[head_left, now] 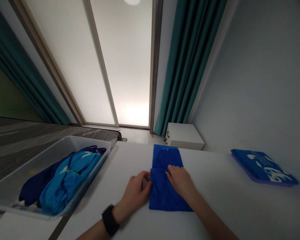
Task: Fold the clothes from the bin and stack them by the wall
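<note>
White tabletop (132,154). Translucent bin (48,155) of clothes (70,170): left of the left hand (136,193). Left hand: at the blue cloth's (161,198) left edge; pinched or not, cannot tell. Blue cloth: just right of it, long axis running away from the person. Right hand (182,182): atop, nearer its middle, fingers unclenched. Folded blue stack (265,166): well rightward.

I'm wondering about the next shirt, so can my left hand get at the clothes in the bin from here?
Probably yes: the bin is open-topped, and nothing stands between the left hand and the clothes.
</note>
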`<state>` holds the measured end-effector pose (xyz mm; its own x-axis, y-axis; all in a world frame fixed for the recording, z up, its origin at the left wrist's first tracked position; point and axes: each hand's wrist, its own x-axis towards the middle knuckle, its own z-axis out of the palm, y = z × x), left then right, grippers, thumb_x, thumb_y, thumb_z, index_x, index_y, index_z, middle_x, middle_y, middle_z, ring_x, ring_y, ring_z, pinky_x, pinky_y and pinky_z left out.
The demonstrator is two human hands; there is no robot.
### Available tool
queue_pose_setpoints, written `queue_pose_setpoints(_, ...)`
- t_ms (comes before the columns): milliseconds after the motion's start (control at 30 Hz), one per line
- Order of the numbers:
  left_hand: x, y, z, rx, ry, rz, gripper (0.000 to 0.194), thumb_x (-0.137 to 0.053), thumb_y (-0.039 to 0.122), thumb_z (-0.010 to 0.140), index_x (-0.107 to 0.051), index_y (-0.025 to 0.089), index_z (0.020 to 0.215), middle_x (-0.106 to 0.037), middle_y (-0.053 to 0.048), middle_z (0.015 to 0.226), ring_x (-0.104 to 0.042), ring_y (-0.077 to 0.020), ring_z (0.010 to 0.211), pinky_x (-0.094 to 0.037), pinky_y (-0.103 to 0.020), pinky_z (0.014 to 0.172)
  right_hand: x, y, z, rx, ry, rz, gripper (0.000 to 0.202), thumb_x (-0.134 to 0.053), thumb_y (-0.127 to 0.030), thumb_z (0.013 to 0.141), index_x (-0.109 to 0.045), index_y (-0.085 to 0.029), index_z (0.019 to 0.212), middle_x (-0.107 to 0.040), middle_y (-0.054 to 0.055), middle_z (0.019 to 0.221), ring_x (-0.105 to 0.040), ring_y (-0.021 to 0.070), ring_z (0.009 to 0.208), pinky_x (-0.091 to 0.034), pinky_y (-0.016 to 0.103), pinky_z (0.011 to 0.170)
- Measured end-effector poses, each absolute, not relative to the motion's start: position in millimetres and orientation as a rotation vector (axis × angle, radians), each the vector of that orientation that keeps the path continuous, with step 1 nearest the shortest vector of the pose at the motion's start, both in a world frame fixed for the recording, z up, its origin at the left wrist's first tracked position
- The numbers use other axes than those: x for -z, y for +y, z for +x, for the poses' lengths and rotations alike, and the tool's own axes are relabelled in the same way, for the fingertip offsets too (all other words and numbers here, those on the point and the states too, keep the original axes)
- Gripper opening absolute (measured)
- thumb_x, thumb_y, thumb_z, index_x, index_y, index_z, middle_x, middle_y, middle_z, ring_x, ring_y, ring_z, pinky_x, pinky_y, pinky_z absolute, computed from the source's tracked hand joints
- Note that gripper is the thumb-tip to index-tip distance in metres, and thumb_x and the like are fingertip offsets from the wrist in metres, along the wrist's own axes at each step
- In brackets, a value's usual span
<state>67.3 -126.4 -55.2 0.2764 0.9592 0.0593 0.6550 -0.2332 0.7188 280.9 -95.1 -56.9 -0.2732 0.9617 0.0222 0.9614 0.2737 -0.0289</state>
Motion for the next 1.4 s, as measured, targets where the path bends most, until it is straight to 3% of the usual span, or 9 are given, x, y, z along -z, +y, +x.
queue_pose_setpoints(133, 58, -102, 68, -0.764, 1.363, 1.894, 0.024, -0.05, 0.024, 0.089, -0.066, 0.019, 0.105, -0.07, -0.002, 0.094, -0.057, -0.0141, 0.065, -0.043, -0.031, 0.076, 62, -97, 281, 0.034, -2.453, -1.845, 0.021, -0.038, -0.027, 0.101, -0.058, -0.02, 0.099, -0.068, 0.01, 0.094, -0.061, 0.0248, 0.091, -0.035, 0.034, 0.077)
queue_pose_setpoints(333, 68, -103, 72, -0.929, 1.22, 1.919, 0.029, -0.043, 0.024, 0.094, -0.071, 0.021, 0.102, -0.068, -0.007, 0.11, -0.062, -0.0214, 0.102, -0.043, -0.036, 0.093, 76, -98, 288, 0.145, -2.374, -1.726, 0.018, -0.042, -0.025, 0.101, -0.056, -0.02, 0.092, -0.068, 0.006, 0.088, -0.061, 0.0221, 0.082, -0.033, 0.033, 0.074)
queue_pose_setpoints(533, 67, -109, 73, -0.733, 1.377, 2.131, 0.03, -0.047, 0.022, 0.09, -0.067, 0.022, 0.113, -0.067, -0.008, 0.111, -0.062, -0.0258, 0.1, -0.041, -0.045, 0.09, 84, -96, 293, 0.215, -2.317, -1.654, 0.017, -0.044, -0.026, 0.101, -0.055, -0.021, 0.088, -0.068, 0.003, 0.083, -0.061, 0.0212, 0.078, -0.032, 0.033, 0.074)
queue_pose_setpoints(800, 71, -116, 69, -0.792, 1.318, 2.206, 0.036, -0.038, 0.022, 0.097, -0.063, 0.024, 0.123, -0.065, -0.008, 0.118, -0.059, -0.0235, 0.107, -0.042, -0.041, 0.089, 88, -95, 293, 0.225, -2.29, -1.632, 0.02, -0.041, -0.024, 0.101, -0.053, -0.021, 0.086, -0.068, 0.002, 0.08, -0.062, 0.0201, 0.075, -0.031, 0.033, 0.075)
queue_pose_setpoints(1067, 65, -119, 73, -0.667, 1.445, 2.334, 0.035, -0.047, 0.02, 0.092, -0.062, 0.022, 0.123, -0.064, -0.009, 0.116, -0.059, -0.026, 0.105, -0.046, -0.047, 0.089, 89, -95, 296, 0.168, -2.287, -1.628, 0.021, -0.041, -0.025, 0.102, -0.054, -0.021, 0.085, -0.067, 0.002, 0.08, -0.062, 0.0203, 0.076, -0.031, 0.033, 0.074)
queue_pose_setpoints(1233, 57, -133, 79, -0.684, 1.311, 2.524, 0.045, -0.049, 0.02, 0.091, -0.052, 0.022, 0.135, -0.053, -0.01, 0.138, -0.05, -0.0265, 0.123, -0.043, -0.047, 0.103, 91, -93, 296, 0.202, -2.262, -1.618, 0.025, -0.038, -0.025, 0.103, -0.054, -0.021, 0.084, -0.067, 0.002, 0.078, -0.062, 0.0201, 0.075, -0.031, 0.033, 0.074)
queue_pose_setpoints(1400, 61, -148, 89, -0.486, 1.101, 2.726, 0.063, -0.051, 0.028, 0.093, -0.029, 0.022, 0.151, -0.027, -0.006, 0.159, -0.028, -0.0255, 0.144, -0.028, -0.046, 0.118, 95, -92, 296, 0.224, -2.249, -1.637, 0.026, -0.036, -0.024, 0.103, -0.053, -0.022, 0.084, -0.067, 0.001, 0.077, -0.062, 0.02, 0.074, -0.032, 0.033, 0.074)
